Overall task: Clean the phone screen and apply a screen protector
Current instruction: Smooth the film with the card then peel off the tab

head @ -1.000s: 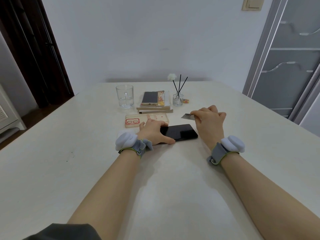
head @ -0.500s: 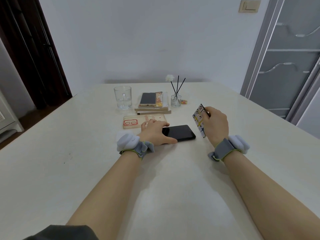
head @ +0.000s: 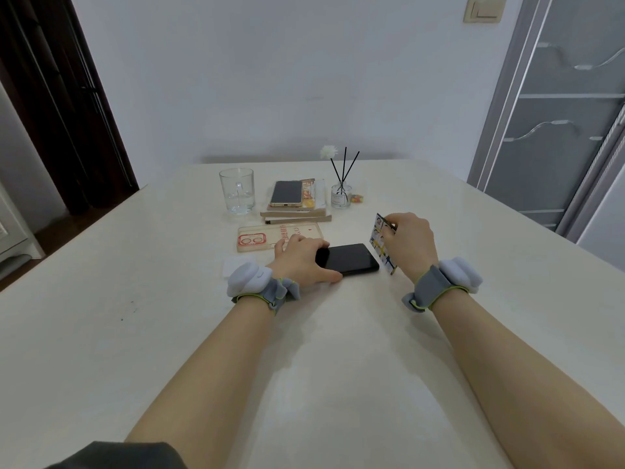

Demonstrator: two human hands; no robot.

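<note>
The black phone lies flat, screen up, on the counter. The left hand covers its left end, thumb along the near edge and fingers curled over the far edge, hiding that part of the screen. Just right of the phone, the right hand pinches a printed card held on edge; whether its lower corner touches the counter is unclear. Behind the phone lies a clear case. Left of the phone, a white sheet is half hidden by the wrist strap. The screen's surface shows only dark glass.
</note>
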